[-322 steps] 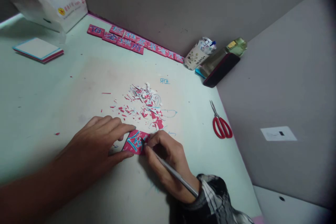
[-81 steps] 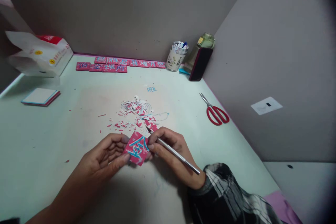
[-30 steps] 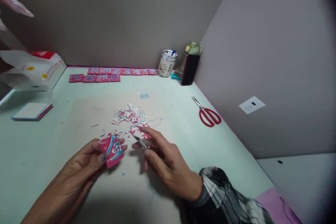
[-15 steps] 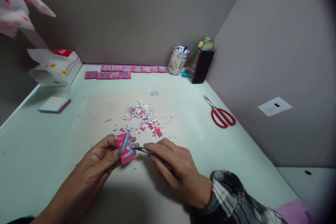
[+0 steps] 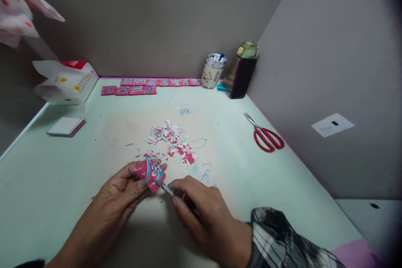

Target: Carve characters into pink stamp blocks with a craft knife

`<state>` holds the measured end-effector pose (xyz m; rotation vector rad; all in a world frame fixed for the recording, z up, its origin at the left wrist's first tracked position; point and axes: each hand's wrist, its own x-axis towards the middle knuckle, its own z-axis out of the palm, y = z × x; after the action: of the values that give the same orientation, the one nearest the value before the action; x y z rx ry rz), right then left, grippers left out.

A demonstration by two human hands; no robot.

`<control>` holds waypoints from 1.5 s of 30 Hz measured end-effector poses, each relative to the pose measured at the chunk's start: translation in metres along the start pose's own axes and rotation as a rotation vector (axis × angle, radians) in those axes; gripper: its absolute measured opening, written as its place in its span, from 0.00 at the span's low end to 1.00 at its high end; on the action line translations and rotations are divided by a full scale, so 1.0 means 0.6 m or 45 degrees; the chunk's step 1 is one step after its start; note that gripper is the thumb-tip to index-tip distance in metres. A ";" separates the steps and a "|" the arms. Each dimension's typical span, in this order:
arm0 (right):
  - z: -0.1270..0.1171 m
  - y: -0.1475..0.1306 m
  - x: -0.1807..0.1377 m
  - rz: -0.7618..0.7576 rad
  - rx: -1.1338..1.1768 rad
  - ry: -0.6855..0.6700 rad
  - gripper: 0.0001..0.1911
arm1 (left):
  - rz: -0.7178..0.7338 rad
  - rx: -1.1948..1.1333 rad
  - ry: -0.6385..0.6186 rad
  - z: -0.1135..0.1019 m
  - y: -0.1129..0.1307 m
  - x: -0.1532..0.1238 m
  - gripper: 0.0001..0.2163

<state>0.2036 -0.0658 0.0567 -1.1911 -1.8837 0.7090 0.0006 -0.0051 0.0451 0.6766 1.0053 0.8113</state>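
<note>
Between thumb and fingers, my left hand (image 5: 121,194) pinches a small pink square card (image 5: 156,187) with blue and white strokes, held tilted above the table. My right hand (image 5: 204,209) grips a craft knife (image 5: 166,188) like a pen; its blade tip touches the card's face near the lower strokes. Just beyond the card lies a heap of pink and white scraps (image 5: 169,134) on a beige board (image 5: 116,130). Some fingers of the left hand are hidden behind the card.
Red-handled scissors (image 5: 266,138) lie at the right. Carved pink squares (image 5: 143,90) line the back edge. A pen jar (image 5: 213,71), a phone (image 5: 243,78) and a green bottle (image 5: 248,50) stand at the back right. A card stack (image 5: 65,126) and a paper bag (image 5: 75,81) sit left.
The card has turned and tilted in my left hand. My right hand has shifted slightly left and lower, and the knife now points more steeply up-left, its tip lower on the card.
</note>
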 end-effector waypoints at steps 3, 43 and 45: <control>0.003 0.000 -0.001 -0.034 -0.034 0.060 0.10 | -0.002 0.008 -0.029 0.000 0.001 -0.002 0.14; 0.023 -0.016 -0.004 0.238 0.096 0.132 0.07 | 0.250 0.514 0.092 -0.005 -0.030 -0.008 0.14; 0.028 -0.018 -0.004 0.251 0.136 0.142 0.06 | 0.274 0.523 0.108 0.000 -0.028 -0.009 0.15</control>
<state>0.1851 -0.0731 0.0553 -1.3315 -1.6317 0.8218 0.0035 -0.0186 0.0340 1.1246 1.2050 0.8319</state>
